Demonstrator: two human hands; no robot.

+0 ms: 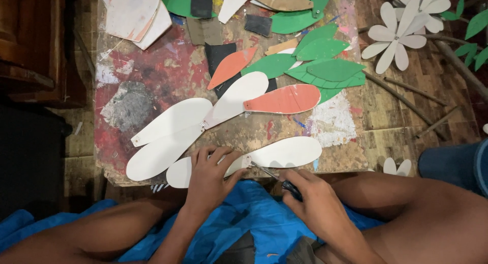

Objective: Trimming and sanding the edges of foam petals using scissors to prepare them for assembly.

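Observation:
My left hand (209, 178) presses flat on a white petal-shaped cutout (179, 173) at the near edge of the paint-stained board (152, 70). A second white petal (284, 152) meets it at a narrow joint just right of my fingers. My right hand (314, 203) grips a thin dark-handled tool (277, 178) whose tip points at that joint. Three more white petals (175, 126) lie joined in a fan above, with an orange-red petal (287, 99) beside them.
Green leaf cutouts (325, 68) and an orange leaf (231, 65) lie further back, with black and brown scraps. A finished white flower (399, 32) and sticks (406, 98) rest on the wooden floor at right. Blue cloth (254, 218) covers my lap.

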